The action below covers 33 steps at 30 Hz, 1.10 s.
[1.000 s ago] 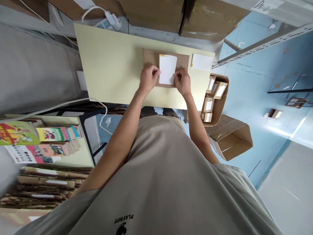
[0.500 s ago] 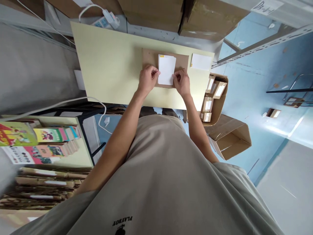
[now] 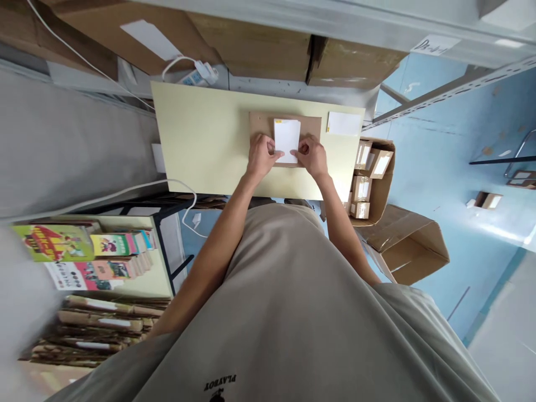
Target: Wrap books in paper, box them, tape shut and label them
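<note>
A plain white card [image 3: 287, 140] lies on a brown cardboard sheet [image 3: 262, 123], itself on a pale yellow counter [image 3: 201, 139]. Right of the cardboard, a white sheet [image 3: 344, 123]; the floor [image 3: 439, 167] is light blue.

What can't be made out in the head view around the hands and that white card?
- Near edge of the white card: covered by left hand and right hand.
- Grip on it: fingertips too small to tell.
- Cardboard sheet: middle hidden under the card.
- Shelf label: writing too small.
</note>
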{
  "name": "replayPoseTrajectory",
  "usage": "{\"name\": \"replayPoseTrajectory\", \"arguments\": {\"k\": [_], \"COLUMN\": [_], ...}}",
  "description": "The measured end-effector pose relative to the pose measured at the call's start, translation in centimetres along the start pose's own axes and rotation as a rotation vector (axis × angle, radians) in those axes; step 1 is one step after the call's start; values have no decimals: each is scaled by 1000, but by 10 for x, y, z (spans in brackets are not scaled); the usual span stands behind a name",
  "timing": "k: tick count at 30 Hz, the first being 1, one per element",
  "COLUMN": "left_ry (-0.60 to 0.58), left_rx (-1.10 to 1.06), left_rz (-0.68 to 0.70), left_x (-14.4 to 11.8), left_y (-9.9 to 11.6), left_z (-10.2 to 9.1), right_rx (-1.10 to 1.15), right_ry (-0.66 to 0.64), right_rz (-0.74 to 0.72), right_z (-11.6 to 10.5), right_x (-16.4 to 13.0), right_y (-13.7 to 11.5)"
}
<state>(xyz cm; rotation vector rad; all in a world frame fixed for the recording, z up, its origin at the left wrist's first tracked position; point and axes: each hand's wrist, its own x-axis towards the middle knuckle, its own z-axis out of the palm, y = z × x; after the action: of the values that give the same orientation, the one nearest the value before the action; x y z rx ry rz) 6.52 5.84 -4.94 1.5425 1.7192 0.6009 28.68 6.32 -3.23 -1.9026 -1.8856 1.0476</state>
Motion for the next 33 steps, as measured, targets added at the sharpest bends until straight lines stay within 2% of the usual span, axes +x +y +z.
{"name": "replayPoseTrajectory", "arguments": {"k": [5,10,17,20,25,28,30,33], "left_ry": [24,80,221,275,227,211,207,189], "left_rx": [28,70,82,82,22,12,14,45], "left_rz": [-102,-137,-140,-182,-296,-288,-277,-279], "left_x": [7,7,1,2,13,18,19,16], "left_y": [12,21,24,25,22,21,21,23], "left_z": [2,4,17,22,23,20,17,14], "right_rx": [-35,-83,-102,-123,-189,-200,-237,-348], "right_ry": [8,-10,-17,-22,-65,-38,-40,-140], "right_rz": [124,214,240,268,310,209,40,-197], "right_z": [-2,-3,2,0,-2,3,6,7], "right_x": [10,14,26,37,45,31,13,-15], "right_y": [-12,-20,-20,-19,-29,-39,-43,-47]}}
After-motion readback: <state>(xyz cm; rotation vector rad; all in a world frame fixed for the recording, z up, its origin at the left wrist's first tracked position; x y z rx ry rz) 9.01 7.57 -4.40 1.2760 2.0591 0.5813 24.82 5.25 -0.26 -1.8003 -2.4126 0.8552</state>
